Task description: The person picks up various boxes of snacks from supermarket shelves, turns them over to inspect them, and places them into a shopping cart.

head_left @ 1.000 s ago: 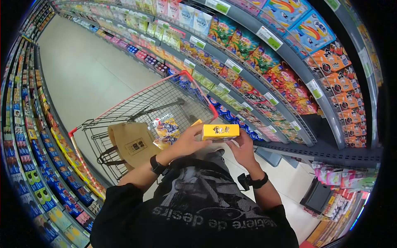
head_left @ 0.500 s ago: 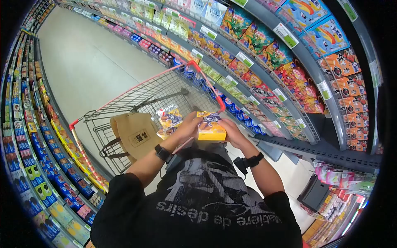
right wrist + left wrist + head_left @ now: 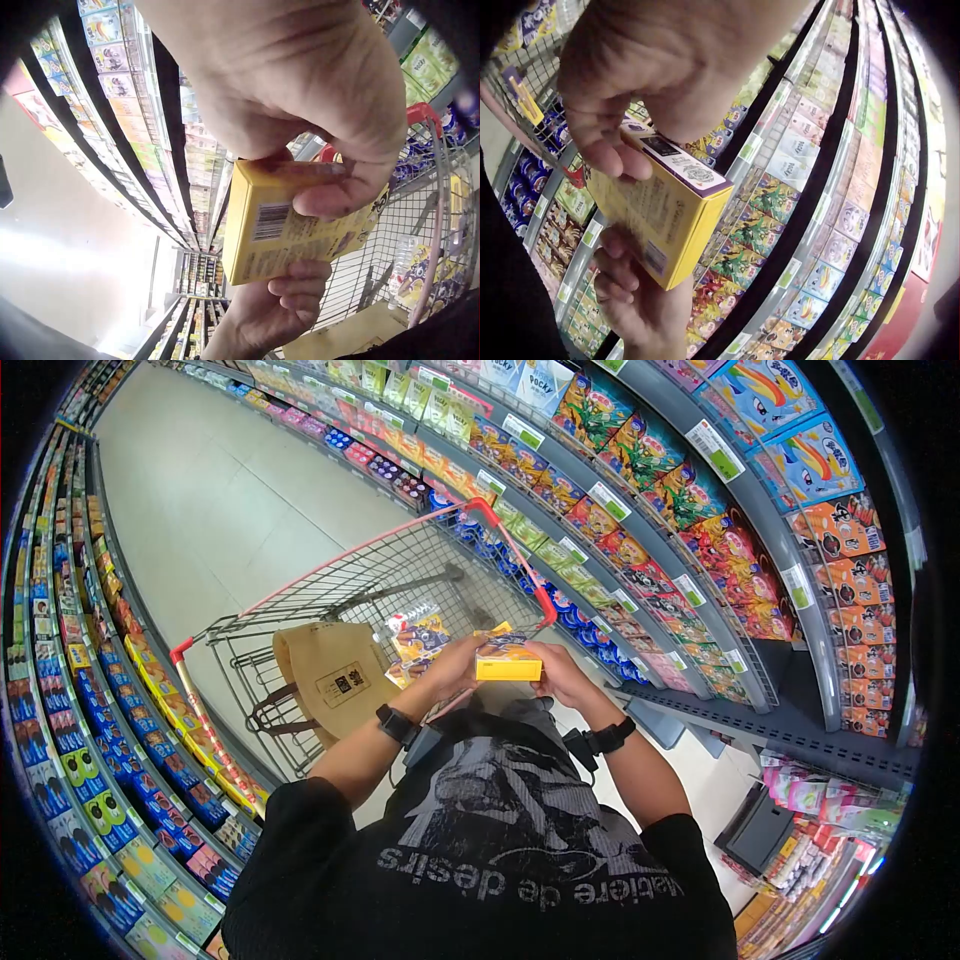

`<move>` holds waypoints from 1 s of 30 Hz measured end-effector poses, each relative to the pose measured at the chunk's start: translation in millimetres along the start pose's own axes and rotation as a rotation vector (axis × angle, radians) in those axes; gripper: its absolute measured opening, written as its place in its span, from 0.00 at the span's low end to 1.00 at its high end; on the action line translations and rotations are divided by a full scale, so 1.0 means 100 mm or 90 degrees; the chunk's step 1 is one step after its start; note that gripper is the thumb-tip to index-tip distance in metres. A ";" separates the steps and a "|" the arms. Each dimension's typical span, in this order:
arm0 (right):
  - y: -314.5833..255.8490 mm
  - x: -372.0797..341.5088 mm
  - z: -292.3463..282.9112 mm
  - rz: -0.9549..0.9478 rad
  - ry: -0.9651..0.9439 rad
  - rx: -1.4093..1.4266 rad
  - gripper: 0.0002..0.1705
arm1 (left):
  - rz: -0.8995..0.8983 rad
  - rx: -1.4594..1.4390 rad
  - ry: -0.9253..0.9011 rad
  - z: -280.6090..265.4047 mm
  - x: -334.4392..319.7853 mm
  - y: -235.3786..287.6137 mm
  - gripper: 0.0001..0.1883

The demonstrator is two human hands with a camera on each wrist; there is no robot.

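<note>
Both hands hold a small yellow box [image 3: 508, 668] in front of the body, over the near side of the cart. The left hand [image 3: 455, 666] grips one end and the right hand [image 3: 568, 678] the other. In the left wrist view, the left hand [image 3: 641, 82] curls its fingers over the box [image 3: 656, 214], while the right hand [image 3: 641, 307] supports it from below. Printed text and a barcode show on the box [image 3: 300, 225] in the right wrist view, with the right hand's [image 3: 315, 97] thumb and fingers pinching it.
The wire cart [image 3: 350, 590] with red corners holds a brown paper bag [image 3: 335, 675] and yellow-purple snack packs [image 3: 418, 638]. Stocked shelves [image 3: 590, 535] run along the right, others [image 3: 130, 690] along the left. Pale aisle floor [image 3: 210, 510] lies beyond the cart.
The box, held in both hands throughout, has turned between them and tilted, showing different faces. In the head view, the cart and shelves have shifted slightly to the right.
</note>
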State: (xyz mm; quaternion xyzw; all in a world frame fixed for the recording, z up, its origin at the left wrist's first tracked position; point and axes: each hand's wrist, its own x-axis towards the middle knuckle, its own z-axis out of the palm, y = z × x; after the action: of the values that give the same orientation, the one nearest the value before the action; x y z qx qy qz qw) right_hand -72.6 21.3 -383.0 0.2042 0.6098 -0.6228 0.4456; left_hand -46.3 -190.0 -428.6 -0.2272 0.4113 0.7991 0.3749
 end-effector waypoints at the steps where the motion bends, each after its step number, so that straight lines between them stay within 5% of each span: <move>1: 0.00 0.00 -0.01 -0.001 -0.012 -0.004 0.20 | -0.003 0.005 -0.002 -0.02 0.00 0.00 0.18; 6: 0.07 0.03 0.06 -0.088 0.032 0.006 0.26 | 0.049 -0.008 0.026 0.00 0.06 -0.09 0.18; 10: 0.15 0.07 0.04 -0.233 0.086 -0.357 0.45 | 0.132 0.230 0.006 -0.16 0.14 -0.17 0.18; 12: 0.08 -0.06 0.09 -0.239 0.004 -0.268 0.45 | 0.092 0.341 -0.006 -0.08 0.04 -0.02 0.26; 19: 0.23 -0.12 0.13 -0.318 -0.185 -0.229 0.48 | 0.154 0.259 -0.001 0.08 -0.05 0.03 0.40; 20: 0.15 -0.24 0.17 -0.287 -0.179 -0.174 0.41 | 0.135 0.254 -0.017 0.01 0.00 0.01 0.44; 22: -0.11 -0.42 0.13 -0.350 -0.195 -0.317 0.31 | 0.076 0.289 -0.028 0.10 -0.20 0.29 0.45; 23: -0.28 -0.58 0.08 -0.377 -0.194 -0.389 0.27 | 0.127 0.345 0.006 -0.25 0.15 0.02 0.46; 24: -0.58 -0.91 0.14 -0.428 -0.206 -0.418 0.20 | 0.131 0.551 0.133 -0.50 0.33 -0.08 0.44; 25: -0.87 -1.31 0.25 -0.477 -0.216 -0.449 0.15 | 0.144 0.603 0.126 -0.40 0.21 0.05 0.43; 26: -1.02 -1.64 0.30 -0.593 -0.271 -0.464 0.14 | 0.158 0.654 0.116 -0.31 0.07 0.19 0.42; 27: -1.14 -1.94 0.34 -0.709 -0.324 -0.480 0.14 | 0.278 0.624 0.090 -1.17 0.71 -0.39 0.40; 28: -1.20 -2.21 0.41 -0.741 -0.384 -0.399 0.17 | 0.179 0.792 0.158 -1.40 0.71 -0.45 0.38; 30: -1.32 -2.64 0.52 -0.737 -0.488 -0.388 0.24 | 0.149 0.722 0.128 -1.62 0.73 -0.69 0.33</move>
State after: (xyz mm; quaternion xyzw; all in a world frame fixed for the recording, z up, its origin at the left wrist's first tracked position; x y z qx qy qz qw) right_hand -26.4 34.7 -87.1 -0.5117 0.5673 -0.5883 0.2651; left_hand -28.7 -267.5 -601.7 -0.0193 0.8305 0.4650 0.3062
